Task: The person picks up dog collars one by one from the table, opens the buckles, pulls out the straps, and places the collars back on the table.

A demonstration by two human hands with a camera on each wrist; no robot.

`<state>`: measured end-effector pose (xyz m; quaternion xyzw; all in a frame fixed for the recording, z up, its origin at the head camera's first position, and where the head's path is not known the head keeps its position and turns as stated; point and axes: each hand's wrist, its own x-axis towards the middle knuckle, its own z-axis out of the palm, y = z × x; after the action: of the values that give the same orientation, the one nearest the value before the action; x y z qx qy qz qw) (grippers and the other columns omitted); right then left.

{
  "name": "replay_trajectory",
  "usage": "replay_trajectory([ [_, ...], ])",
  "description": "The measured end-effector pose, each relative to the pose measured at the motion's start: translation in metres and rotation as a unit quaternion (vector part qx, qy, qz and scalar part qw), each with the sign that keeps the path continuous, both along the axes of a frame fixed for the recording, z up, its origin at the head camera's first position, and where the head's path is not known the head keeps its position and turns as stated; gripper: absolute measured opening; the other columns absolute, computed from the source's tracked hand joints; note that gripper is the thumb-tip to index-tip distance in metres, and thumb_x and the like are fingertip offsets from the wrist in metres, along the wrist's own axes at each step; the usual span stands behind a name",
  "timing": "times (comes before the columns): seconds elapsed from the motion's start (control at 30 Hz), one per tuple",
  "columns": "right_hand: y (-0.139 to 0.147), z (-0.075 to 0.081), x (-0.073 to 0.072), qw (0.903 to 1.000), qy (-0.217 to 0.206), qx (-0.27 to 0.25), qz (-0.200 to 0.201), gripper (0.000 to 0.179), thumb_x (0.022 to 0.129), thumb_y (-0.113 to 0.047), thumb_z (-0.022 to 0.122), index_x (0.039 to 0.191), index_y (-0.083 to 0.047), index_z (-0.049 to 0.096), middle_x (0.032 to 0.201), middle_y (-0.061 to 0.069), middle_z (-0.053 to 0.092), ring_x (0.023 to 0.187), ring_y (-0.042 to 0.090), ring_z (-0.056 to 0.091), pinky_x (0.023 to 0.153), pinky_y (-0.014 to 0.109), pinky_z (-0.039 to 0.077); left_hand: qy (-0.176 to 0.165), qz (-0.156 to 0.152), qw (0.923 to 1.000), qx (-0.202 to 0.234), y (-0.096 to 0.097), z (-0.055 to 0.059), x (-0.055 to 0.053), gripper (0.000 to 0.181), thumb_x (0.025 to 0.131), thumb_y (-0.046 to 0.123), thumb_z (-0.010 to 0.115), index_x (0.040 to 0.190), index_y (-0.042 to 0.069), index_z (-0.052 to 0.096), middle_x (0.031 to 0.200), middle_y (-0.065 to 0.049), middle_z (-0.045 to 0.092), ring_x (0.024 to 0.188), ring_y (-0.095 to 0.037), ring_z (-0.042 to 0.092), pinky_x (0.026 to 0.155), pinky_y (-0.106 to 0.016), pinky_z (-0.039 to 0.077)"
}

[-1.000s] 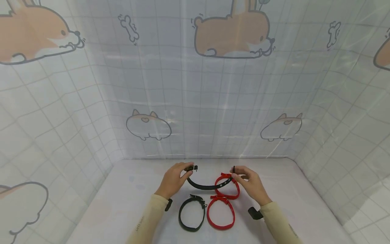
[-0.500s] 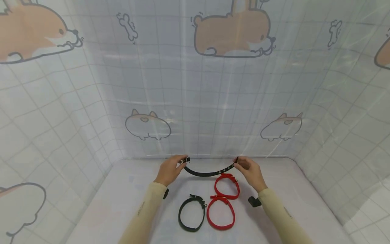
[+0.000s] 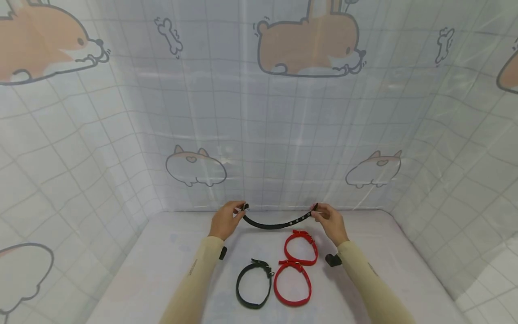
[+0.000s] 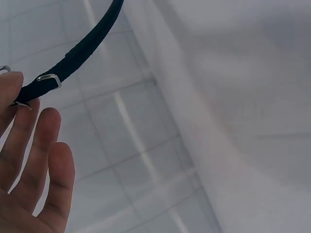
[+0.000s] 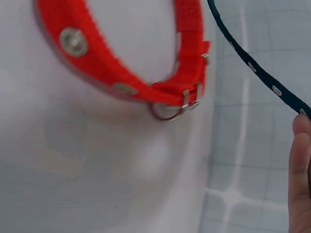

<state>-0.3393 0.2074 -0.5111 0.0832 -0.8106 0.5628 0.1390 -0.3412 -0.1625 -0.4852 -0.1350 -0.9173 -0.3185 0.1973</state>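
- And up it is held, the unbuckled black collar (image 3: 270, 227), slung in a sagging curve between two hands near the far edge of the white tabletop (image 3: 162, 265).
- Its buckle end is pinched between thumb and forefinger of the left hand (image 3: 224, 222); the other fingers (image 4: 61, 179) are left loosely extended.
- A metal loop (image 4: 50, 79) is seen on the strap, just beside that grip.
- The opposite end is gripped by the thumb and fingers of the right hand (image 3: 332, 224), with metal eyelets (image 5: 277, 90) lined up along the strap.
- Below, a buckled black collar (image 3: 253, 306) is laid in a ring on the tabletop.
- Just right of it, a nearer red collar (image 3: 292, 303) is set, met at its top by a farther red collar (image 3: 286, 248), both buckled.
- Behind everything, a wall (image 3: 267, 135) is covered in grid lines and cartoon dogs.
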Motion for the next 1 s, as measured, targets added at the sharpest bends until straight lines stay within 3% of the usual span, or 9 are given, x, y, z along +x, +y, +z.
replay_trajectory([
  [0.13,0.001,-0.007,-0.004,0.9997,-0.016,0.013,-0.008,0.029,0.097,-0.018,0.071,0.124,-0.008,0.067,0.121,0.012,0.070,0.100,0.031,0.070,0.088,0.051,0.055,-0.007,0.006,0.9999,-0.011,-0.001,-0.008,-0.004,0.035,0.095,0.023,0.074,0.129,0.015,0.070,0.121,-0.006,0.068,0.099,-0.024,0.069,0.074,-0.042,0.056],
  [0.4,0.010,-0.024,-0.006,0.9937,-0.056,0.073,-0.064,0.034,0.097,-0.019,0.071,0.125,-0.002,0.064,0.115,0.019,0.067,0.082,0.028,0.071,0.067,0.029,0.053,-0.029,0.035,0.9988,-0.018,-0.012,-0.027,-0.013,0.034,0.094,0.020,0.074,0.127,0.011,0.070,0.113,-0.004,0.070,0.098,-0.023,0.068,0.076,-0.043,0.057],
  [0.57,0.018,-0.033,-0.004,0.9832,-0.084,0.138,-0.086,0.029,0.096,-0.017,0.072,0.116,0.003,0.065,0.105,0.022,0.070,0.075,0.027,0.069,0.062,0.034,0.054,-0.054,0.051,0.9970,-0.022,-0.023,-0.038,-0.015,0.032,0.093,0.017,0.074,0.123,0.008,0.071,0.107,-0.003,0.071,0.092,-0.022,0.067,0.078,-0.044,0.056],
  [0.73,0.022,-0.037,0.002,0.9642,-0.132,0.205,-0.104,0.040,0.095,-0.021,0.072,0.117,0.011,0.063,0.102,0.024,0.072,0.084,0.031,0.069,0.074,0.045,0.056,-0.068,0.069,0.9938,-0.054,-0.034,-0.050,-0.015,0.032,0.091,0.018,0.075,0.120,0.003,0.071,0.103,-0.007,0.071,0.095,-0.026,0.067,0.081,-0.047,0.055],
  [0.83,0.023,-0.038,0.003,0.9597,-0.158,0.209,-0.103,0.039,0.095,-0.023,0.071,0.117,0.009,0.064,0.105,0.024,0.071,0.086,0.030,0.069,0.075,0.045,0.056,-0.077,0.075,0.9922,-0.065,-0.039,-0.055,-0.015,0.032,0.090,0.019,0.076,0.118,0.002,0.072,0.103,-0.009,0.071,0.098,-0.029,0.068,0.084,-0.049,0.055],
  [1.0,0.023,-0.034,0.006,0.9640,-0.168,0.182,-0.098,0.036,0.094,-0.026,0.071,0.115,0.003,0.066,0.101,0.018,0.072,0.080,0.023,0.067,0.070,0.040,0.055,-0.080,0.068,0.9923,-0.065,-0.042,-0.056,-0.017,0.037,0.091,0.022,0.076,0.122,0.002,0.071,0.106,-0.009,0.072,0.101,-0.031,0.067,0.086,-0.050,0.054],
])
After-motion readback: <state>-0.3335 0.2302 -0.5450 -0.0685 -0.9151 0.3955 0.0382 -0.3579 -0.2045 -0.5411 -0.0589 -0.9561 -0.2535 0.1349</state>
